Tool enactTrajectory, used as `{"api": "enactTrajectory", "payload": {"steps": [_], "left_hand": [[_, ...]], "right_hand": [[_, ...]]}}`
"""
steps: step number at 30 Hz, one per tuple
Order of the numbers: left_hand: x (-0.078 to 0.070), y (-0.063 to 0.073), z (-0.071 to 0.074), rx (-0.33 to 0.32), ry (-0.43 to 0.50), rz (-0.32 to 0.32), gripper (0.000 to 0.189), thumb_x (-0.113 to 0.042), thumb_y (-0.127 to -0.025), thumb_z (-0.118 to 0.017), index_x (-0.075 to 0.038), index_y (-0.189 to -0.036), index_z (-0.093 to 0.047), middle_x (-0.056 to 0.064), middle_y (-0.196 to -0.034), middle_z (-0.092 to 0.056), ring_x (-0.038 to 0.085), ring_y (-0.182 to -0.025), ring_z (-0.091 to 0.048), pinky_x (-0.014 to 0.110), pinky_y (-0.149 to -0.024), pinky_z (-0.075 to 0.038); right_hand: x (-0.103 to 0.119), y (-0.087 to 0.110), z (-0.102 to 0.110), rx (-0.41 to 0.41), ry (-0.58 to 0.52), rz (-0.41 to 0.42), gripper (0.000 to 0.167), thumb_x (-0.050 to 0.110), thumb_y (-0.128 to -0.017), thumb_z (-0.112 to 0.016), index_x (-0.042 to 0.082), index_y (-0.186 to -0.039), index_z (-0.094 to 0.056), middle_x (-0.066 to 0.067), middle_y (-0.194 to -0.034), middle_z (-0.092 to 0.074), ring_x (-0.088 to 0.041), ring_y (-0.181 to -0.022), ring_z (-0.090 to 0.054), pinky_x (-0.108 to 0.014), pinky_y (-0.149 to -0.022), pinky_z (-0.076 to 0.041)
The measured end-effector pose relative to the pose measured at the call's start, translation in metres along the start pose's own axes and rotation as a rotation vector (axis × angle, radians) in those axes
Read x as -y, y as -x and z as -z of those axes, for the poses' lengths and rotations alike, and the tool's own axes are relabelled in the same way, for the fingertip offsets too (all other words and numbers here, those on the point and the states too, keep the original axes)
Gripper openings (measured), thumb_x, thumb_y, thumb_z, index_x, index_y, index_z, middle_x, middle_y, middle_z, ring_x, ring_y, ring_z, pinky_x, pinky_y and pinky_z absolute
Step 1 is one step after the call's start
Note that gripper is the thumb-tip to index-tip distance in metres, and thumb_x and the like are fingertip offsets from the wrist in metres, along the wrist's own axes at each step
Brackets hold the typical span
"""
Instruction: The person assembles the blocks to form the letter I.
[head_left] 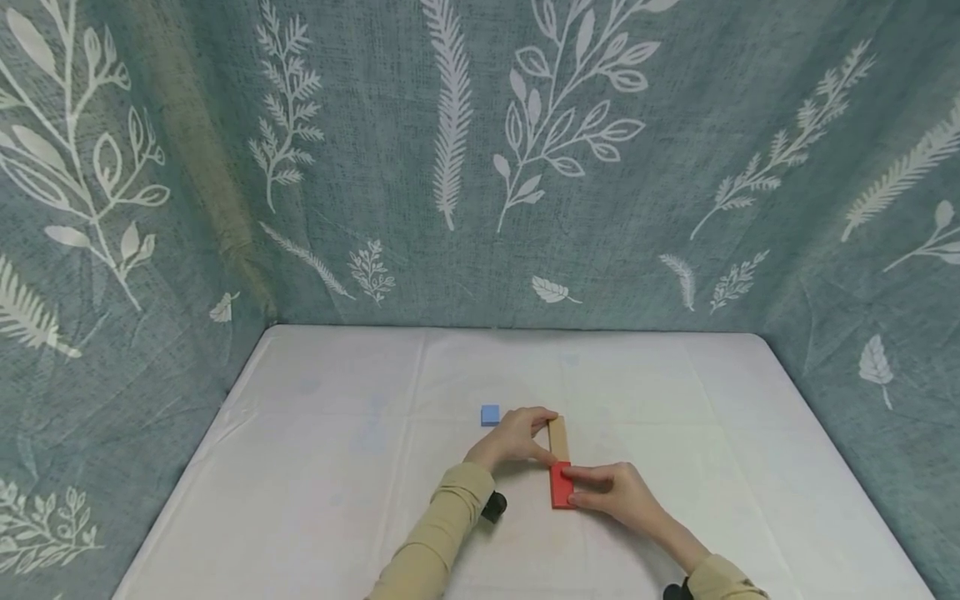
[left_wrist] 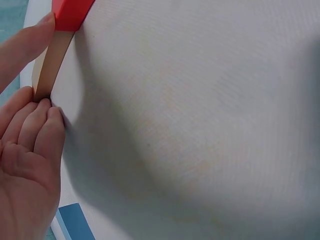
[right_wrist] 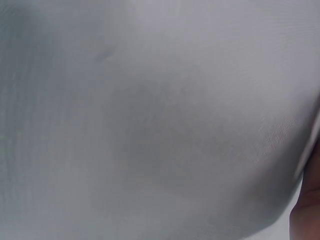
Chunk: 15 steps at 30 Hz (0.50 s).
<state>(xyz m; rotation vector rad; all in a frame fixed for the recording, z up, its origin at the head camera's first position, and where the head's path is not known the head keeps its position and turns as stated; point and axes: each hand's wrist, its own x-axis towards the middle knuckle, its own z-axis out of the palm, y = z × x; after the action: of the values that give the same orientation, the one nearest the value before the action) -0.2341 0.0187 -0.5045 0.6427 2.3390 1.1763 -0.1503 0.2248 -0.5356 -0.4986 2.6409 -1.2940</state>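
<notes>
Beyond the red oblong block [head_left: 559, 488] pinched by right hand [head_left: 619, 495], left hand [head_left: 516, 437] holds tan oblong block [head_left: 558, 438] (probably light, stiff wood) by its ends.

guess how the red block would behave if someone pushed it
The red block would likely stay stiff, since its edges look straight and crisp. With flat sides and lying on the creased white cloth, it would probably slide rather than roll. Pushed toward the tan block, it may shove that along too, as their ends appear to meet.
</notes>
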Motion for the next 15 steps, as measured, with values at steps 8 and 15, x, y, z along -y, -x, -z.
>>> {"api": "enactTrajectory", "payload": {"steps": [8, 15], "left_hand": [[0.0002, -0.0001, -0.0003, -0.001, 0.01, 0.032, 0.07, -0.009, -0.072, -0.082, -0.004, -0.134, -0.051, 0.011, -0.14, -0.052, 0.024, -0.132, -0.047, 0.033, -0.11, -0.041], [-0.0009, -0.0013, 0.0004, 0.012, 0.012, 0.036, 0.068, -0.009, -0.072, -0.082, -0.006, -0.133, -0.051, 0.01, -0.141, -0.05, 0.022, -0.133, -0.046, 0.032, -0.111, -0.039]], "right_hand": [[-0.0007, -0.0017, -0.001, 0.011, -0.006, -0.043, 0.039, 0.03, -0.08, -0.075, 0.015, -0.116, -0.07, -0.004, -0.113, -0.07, -0.023, -0.112, -0.063, -0.036, -0.091, -0.055], [-0.001, -0.0012, -0.0005, 0.007, -0.02, -0.024, 0.039, 0.027, -0.08, -0.075, 0.013, -0.116, -0.07, -0.004, -0.113, -0.07, -0.015, -0.111, -0.063, -0.034, -0.092, -0.055]]}}
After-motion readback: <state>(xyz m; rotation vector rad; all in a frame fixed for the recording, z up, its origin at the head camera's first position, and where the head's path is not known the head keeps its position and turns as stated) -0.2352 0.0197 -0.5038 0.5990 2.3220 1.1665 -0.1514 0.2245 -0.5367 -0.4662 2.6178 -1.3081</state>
